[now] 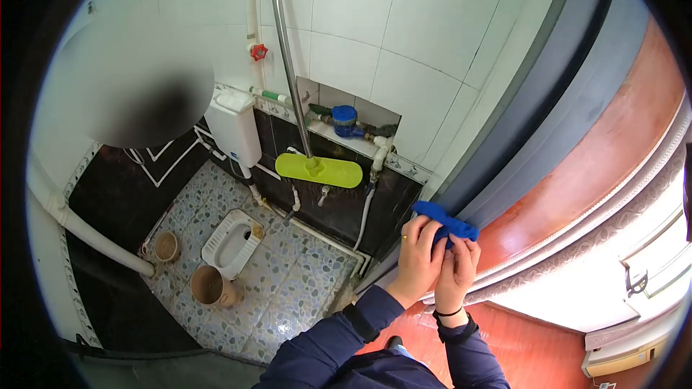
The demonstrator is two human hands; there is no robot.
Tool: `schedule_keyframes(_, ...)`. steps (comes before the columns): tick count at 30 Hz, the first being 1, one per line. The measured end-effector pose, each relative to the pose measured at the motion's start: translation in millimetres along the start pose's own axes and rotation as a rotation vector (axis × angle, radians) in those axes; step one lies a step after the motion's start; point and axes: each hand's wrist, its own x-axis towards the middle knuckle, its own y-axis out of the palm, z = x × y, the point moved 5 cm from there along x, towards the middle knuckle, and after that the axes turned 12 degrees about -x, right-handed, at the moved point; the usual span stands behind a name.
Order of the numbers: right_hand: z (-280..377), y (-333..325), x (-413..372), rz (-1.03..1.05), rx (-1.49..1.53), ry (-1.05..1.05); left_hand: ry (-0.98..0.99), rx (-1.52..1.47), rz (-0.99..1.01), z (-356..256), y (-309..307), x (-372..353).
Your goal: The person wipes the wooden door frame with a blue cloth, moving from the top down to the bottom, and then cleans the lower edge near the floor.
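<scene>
Cloth (448,221) in left hand (418,259), right hand (456,271), bucket (209,286) beside toilet (232,241)

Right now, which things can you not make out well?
All in the head view:
Blue thing: left hand and right hand cover its lower part; its material is unclear.
Mop handle: cut off by the top edge.
Water meter: dial too small to read.
Blurred patch: hides whatever is at upper left.

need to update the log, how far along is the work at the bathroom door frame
Done, seemingly: the lime-green flat mop leans on the wall, out of hand. In hand: left hand and right hand hold a crumpled blue cloth at the grey door frame. Left: probably that frame; no wiped part shows.
</scene>
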Motion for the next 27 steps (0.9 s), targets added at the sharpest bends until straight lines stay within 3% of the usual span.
schedule_keyframes(16, -65.9, 48.5, -68.2, 0.197, -0.101, -0.005, -0.272, 0.077, 0.06, 82.8, -5.8, -82.0)
schedule_keyframes(27, -102.5, 70.9, -101.6, 0.413, -0.087, 0.164, -0.456, 0.073, 0.057, 125.0, -11.2, -122.8)
